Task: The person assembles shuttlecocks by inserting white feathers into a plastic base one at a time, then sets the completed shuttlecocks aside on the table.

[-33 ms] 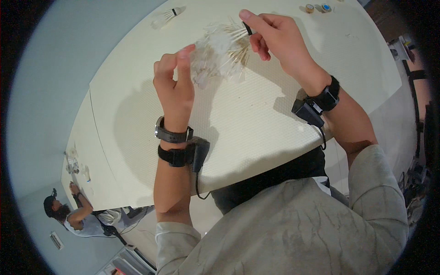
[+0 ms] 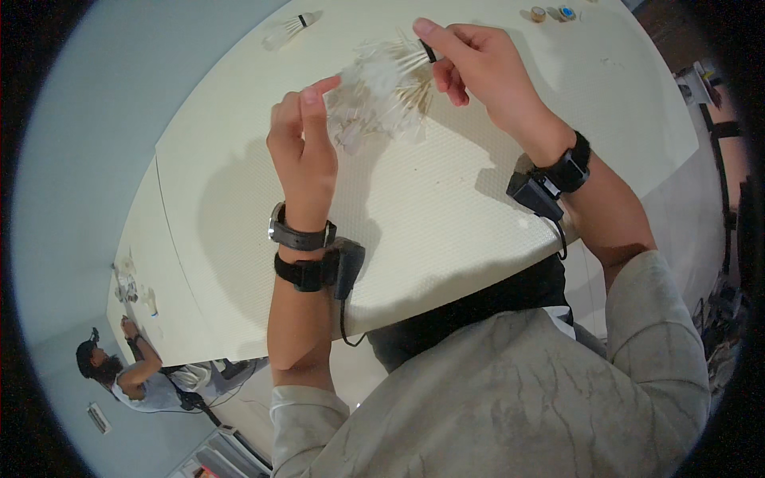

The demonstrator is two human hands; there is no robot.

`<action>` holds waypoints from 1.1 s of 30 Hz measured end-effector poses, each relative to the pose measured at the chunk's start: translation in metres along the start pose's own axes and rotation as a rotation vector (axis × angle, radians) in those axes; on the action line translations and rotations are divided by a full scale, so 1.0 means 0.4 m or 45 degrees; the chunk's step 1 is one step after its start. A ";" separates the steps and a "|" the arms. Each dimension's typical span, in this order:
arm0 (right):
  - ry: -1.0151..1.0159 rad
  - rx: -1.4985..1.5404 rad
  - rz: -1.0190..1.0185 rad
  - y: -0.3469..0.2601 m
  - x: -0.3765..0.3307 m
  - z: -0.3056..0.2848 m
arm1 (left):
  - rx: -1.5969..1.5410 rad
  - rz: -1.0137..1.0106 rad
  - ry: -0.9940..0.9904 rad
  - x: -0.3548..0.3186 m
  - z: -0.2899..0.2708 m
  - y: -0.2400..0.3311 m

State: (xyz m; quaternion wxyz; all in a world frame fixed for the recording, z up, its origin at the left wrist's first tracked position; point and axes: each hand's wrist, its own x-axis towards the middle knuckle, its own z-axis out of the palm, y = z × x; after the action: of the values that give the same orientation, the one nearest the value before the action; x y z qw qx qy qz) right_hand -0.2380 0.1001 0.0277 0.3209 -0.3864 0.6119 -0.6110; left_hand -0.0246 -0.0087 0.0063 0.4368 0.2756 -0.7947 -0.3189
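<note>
My right hand (image 2: 482, 68) grips a white shuttlecock (image 2: 414, 54) by its base, the black band showing beside the fingers. Its feather skirt points left, over a heap of loose white feathers (image 2: 370, 99) with pale quills. At the heap's left edge my left hand (image 2: 303, 131) is closed, thumb and index finger brought together against the feathers. What lies between those fingertips, if anything, I cannot make out. Another shuttlecock (image 2: 287, 30) lies on its side at the far left, apart from both hands.
The pale textured table (image 2: 430, 231) curves away in front of me. Two small tape rolls (image 2: 538, 14) stand at the far right, one with a blue centre. Far left, another person (image 2: 139, 374) sits at the table by some small items. Cables hang from my wrist-worn devices (image 2: 344, 267).
My left thumb has shifted slightly left, and the shuttlecock in my right hand has moved a touch leftward. Everything else looks the same.
</note>
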 end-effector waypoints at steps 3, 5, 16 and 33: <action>-0.082 -0.037 0.030 0.005 -0.010 0.009 | -0.225 -0.198 -0.154 -0.013 0.004 0.069; -0.152 -0.069 -0.019 0.004 -0.022 0.022 | -0.243 -0.305 -0.308 -0.022 0.005 0.082; -0.216 -0.132 -0.059 -0.016 -0.020 0.027 | -0.253 -0.245 -0.312 -0.026 0.019 0.084; 0.381 0.157 -0.127 0.100 0.149 -0.112 | 0.389 -0.018 -0.221 0.020 0.005 -0.002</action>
State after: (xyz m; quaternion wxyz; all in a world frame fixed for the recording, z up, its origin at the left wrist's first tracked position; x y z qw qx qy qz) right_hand -0.3095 0.0691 -0.0054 0.2185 -0.3008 0.5942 -0.7132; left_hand -0.0298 -0.0145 0.0091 0.3175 0.3157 -0.8666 -0.2202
